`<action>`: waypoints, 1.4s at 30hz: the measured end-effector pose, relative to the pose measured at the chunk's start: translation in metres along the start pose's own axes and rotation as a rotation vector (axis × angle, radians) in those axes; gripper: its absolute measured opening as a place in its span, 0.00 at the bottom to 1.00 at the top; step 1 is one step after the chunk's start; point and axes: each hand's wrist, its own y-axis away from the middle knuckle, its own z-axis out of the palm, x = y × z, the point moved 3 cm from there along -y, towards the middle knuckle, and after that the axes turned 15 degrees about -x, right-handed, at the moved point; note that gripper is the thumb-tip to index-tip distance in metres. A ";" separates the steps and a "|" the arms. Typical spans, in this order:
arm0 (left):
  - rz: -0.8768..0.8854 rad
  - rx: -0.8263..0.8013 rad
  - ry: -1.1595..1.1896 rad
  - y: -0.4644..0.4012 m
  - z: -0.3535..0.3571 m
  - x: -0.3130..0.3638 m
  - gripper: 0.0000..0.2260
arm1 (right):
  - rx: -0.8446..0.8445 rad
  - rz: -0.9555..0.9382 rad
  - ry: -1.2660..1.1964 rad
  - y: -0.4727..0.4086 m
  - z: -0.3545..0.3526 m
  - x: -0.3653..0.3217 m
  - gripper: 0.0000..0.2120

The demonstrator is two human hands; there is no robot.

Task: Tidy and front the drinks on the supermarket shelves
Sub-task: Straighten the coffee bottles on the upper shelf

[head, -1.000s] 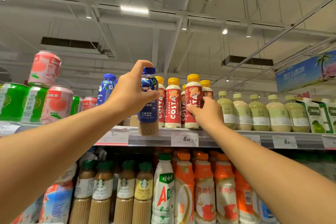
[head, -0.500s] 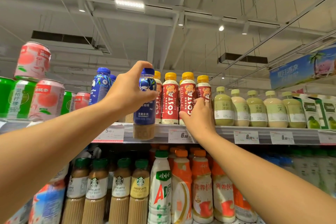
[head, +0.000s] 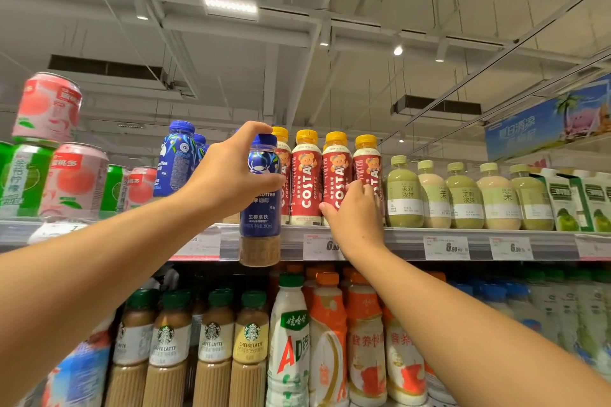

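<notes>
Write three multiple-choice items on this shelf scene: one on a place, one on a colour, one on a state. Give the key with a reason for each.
1. Where is the blue coffee bottle?
A. Standing on the lower shelf
B. In the left hand, in front of the top shelf's edge
C. Among the cans

2. What colour are the Costa bottles' caps?
A. Yellow
B. Green
C. Blue

3. What is the right hand doing?
A. Hanging idle
B. Holding a can
C. Touching the Costa bottles

Key: 1 B, fingers wrap it and its base hangs below the shelf edge; 2 A, the caps show yellow; 3 C, fingers lie against their labels.
</notes>
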 end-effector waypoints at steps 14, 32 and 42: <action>-0.030 0.032 0.029 0.019 -0.005 0.001 0.27 | -0.312 -0.388 -0.472 0.092 -0.001 -0.076 0.20; -0.126 -0.055 -0.815 0.114 -0.054 -0.109 0.28 | -0.220 -0.265 -0.590 0.050 0.000 -0.149 0.20; -0.161 -0.151 -0.978 0.114 -0.054 -0.138 0.32 | -0.220 -0.115 -0.403 0.016 0.056 -0.179 0.24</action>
